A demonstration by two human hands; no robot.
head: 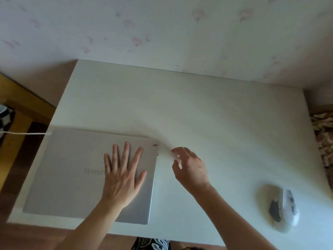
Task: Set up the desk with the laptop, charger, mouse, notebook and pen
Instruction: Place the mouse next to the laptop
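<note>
A closed silver laptop [72,170] lies on the left part of the white desk [207,114]. My left hand [122,174] rests flat on its lid, fingers spread. A white charger cable [23,133] runs from the left and meets the laptop's far left corner. My right hand [189,166] hovers just right of the laptop's far right corner, fingers apart and curled, holding nothing. A white and grey mouse [281,208] sits blurred near the desk's front right corner. No notebook or pen is in view.
The desk stands against a pale floral wall [162,29]. Brown wooden floor and furniture [21,109] lie to the left. A patterned fabric [324,138] shows past the right edge. The desk's back and middle are bare.
</note>
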